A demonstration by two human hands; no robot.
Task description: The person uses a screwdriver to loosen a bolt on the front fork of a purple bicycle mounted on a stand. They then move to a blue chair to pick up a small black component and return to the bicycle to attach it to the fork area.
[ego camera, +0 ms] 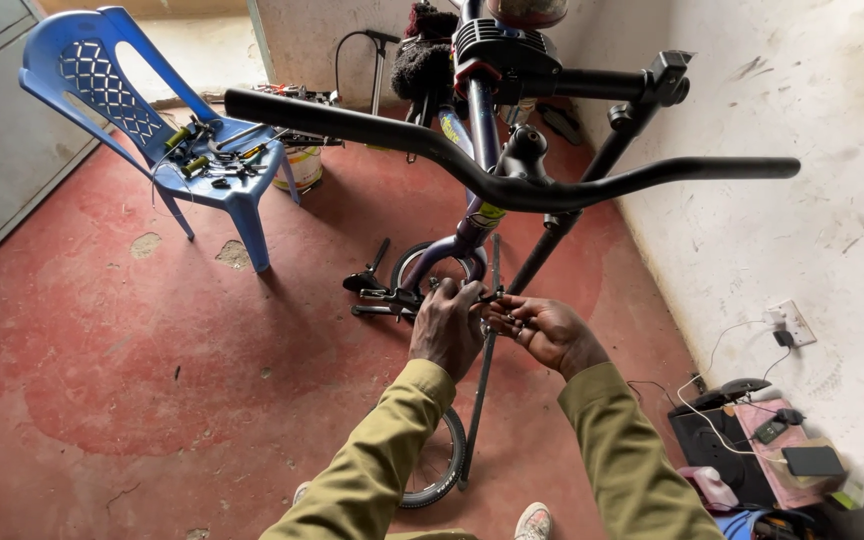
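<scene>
Thin dark rod runs near-vertical in view, long axis from the frame above the hands down past the small wheel below them. Left hand curled around small metal parts just left of the rod; right hand pinching a small part against it from the right. Both hands about equally close. Black handlebar overhead; blue chair with tools well apart, up-left

- We see a dark phone, screen off, lying flat on pink packets by the wall, lower right.
- We note a yellow-green sticker label on the purple bike frame, another near the top.
- Paint tub behind the blue chair, label unclear.
</scene>
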